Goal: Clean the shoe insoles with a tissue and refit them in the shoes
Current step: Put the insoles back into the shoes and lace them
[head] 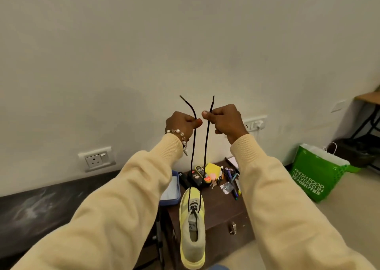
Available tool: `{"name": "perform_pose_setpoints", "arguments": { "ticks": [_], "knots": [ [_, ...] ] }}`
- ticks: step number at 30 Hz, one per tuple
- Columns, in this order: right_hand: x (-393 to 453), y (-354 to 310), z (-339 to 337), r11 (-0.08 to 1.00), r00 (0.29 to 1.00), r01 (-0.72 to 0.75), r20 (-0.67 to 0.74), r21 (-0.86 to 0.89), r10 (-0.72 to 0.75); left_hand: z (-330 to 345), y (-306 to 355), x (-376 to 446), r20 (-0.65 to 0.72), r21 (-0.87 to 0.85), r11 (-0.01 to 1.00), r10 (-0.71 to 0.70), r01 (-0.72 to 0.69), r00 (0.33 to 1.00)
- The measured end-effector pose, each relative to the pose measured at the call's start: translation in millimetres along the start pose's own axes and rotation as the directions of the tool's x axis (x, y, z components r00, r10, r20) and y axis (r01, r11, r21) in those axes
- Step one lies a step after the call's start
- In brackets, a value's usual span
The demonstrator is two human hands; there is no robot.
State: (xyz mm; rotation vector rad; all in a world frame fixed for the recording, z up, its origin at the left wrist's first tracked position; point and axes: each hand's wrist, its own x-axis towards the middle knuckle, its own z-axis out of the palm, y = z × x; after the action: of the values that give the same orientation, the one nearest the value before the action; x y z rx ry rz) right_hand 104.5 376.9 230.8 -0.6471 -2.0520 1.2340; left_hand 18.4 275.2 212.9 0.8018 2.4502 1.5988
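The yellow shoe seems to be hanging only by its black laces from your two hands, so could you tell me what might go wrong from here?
1. The left hand and right hand only pinch the laces near their ends; a slip could drop the yellow shoe.
2. It hangs above the cluttered wooden table, so a swing could knock the pens or the blue tray.

Left hand (182,124) and right hand (224,119) raised side by side, each grip pinching one end of the thin black shoelace (206,142), pale yellow mesh sneaker (192,228) hanging below them, cluttered dark wooden tabletop (222,206) beneath, green paper bag (316,175) lower right
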Motion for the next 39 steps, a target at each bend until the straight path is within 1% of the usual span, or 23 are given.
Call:
{"name": "perform_pose_setpoints", "arguments": {
  "ticks": [4, 8, 12, 15, 17, 19, 23, 27, 29, 31, 33, 35, 37, 39],
  "knots": [
    [6.9, -6.7, -4.5, 0.997, 0.999, 0.054, -0.006, 0.056, -0.053, -0.4, 9.0, 4.5, 0.064, 0.049, 0.996, 0.070, -0.073, 0.996],
    [13.3, -13.2, -4.2, 0.991, 0.994, 0.078, 0.063, 0.108, -0.085, 5.1, 13.9, 5.0, 0.144, 0.082, 0.985, 0.141, -0.154, 0.979],
    [19.5, -14.3, -6.2, 0.994, 0.981, 0.107, 0.157, 0.030, -0.111, 10.9, 13.4, 7.2, 0.163, 0.016, 0.987, 0.155, -0.160, 0.974],
    [23.2, -18.1, -9.3, 0.984, 0.966, 0.157, 0.222, -0.086, -0.135, 12.9, 11.8, 8.4, 0.221, -0.057, 0.988, 0.155, -0.146, 0.963],
    [25.0, -20.9, -10.3, 0.977, 0.967, 0.170, 0.213, -0.129, -0.140, 14.2, 8.2, 7.8, 0.269, -0.077, 0.983, 0.183, -0.168, 0.946],
    [27.4, -19.7, -11.2, 0.984, 0.978, 0.141, 0.173, -0.113, -0.120, 14.7, 3.5, 6.0, 0.307, -0.099, 0.980, 0.194, -0.171, 0.932],
    [30.3, -8.8, -18.3, 0.998, 0.994, 0.023, 0.105, 0.061, -0.029, 8.9, -9.3, 6.3, 0.313, -0.073, 0.983, 0.182, -0.167, 0.932],
    [23.2, 12.7, -25.4, 0.953, 0.993, -0.096, 0.087, 0.289, 0.074, 0.1, -18.2, 9.5, 0.263, 0.022, 0.977, 0.201, -0.214, 0.944],
    [17.5, 30.7, -23.8, 0.894, 0.984, -0.174, 0.100, 0.412, 0.146, -3.8, -16.9, 10.7, 0.236, 0.036, 0.970, 0.225, -0.240, 0.945],
    [10.7, 50.5, -18.0, 0.791, 0.964, -0.264, 0.116, 0.552, 0.241, -6.9, -13.5, 11.9, 0.227, 0.075, 0.957, 0.257, -0.280, 0.939],
    [1.5, 71.2, -8.7, 0.680, 0.941, -0.326, 0.159, 0.656, 0.298, -7.2, -10.7, 12.6, 0.235, 0.130, 0.936, 0.291, -0.327, 0.927],
    [-9.0, 89.2, 2.5, 0.609, 0.932, -0.352, 0.208, 0.711, 0.296, -4.9, -8.6, 12.8, 0.239, 0.205, 0.905, 0.324, -0.374, 0.915],
    [-18.1, 99.7, 15.8, 0.586, 0.934, -0.352, 0.231, 0.730, 0.272, -3.0, -7.4, 12.5, 0.233, 0.243, 0.882, 0.350, -0.403, 0.907],
    [-23.5, 105.6, 29.3, 0.583, 0.945, -0.321, 0.217, 0.747, 0.243, -2.7, -5.9, 12.7, 0.230, 0.249, 0.878, 0.355, -0.408, 0.906]
  ]
}}
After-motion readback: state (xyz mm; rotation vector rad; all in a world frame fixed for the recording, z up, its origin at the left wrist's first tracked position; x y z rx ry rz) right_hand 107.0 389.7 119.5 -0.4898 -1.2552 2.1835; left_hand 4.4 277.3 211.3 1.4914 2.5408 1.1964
